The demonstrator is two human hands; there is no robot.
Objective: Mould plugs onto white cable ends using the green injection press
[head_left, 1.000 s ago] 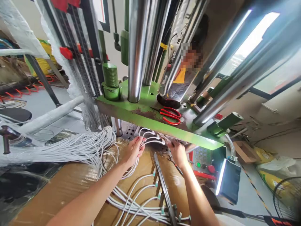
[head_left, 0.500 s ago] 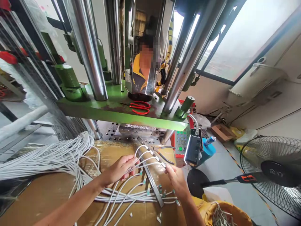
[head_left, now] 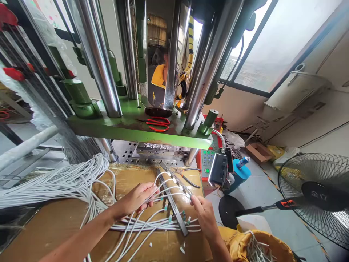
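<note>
My left hand (head_left: pixel 136 199) curls around the white cables (head_left: pixel 171 194), and my right hand (head_left: pixel 205 214) pinches their ends over the slotted metal bar (head_left: pixel 173 207). They look light and limp, so I'd hold just behind the small connectors (head_left: pixel 187 191).

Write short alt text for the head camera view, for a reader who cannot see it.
The left hand and right hand hold white cables with small end fittings over taped cardboard, under the green plate of a press, where red-handled scissors lie.
</note>
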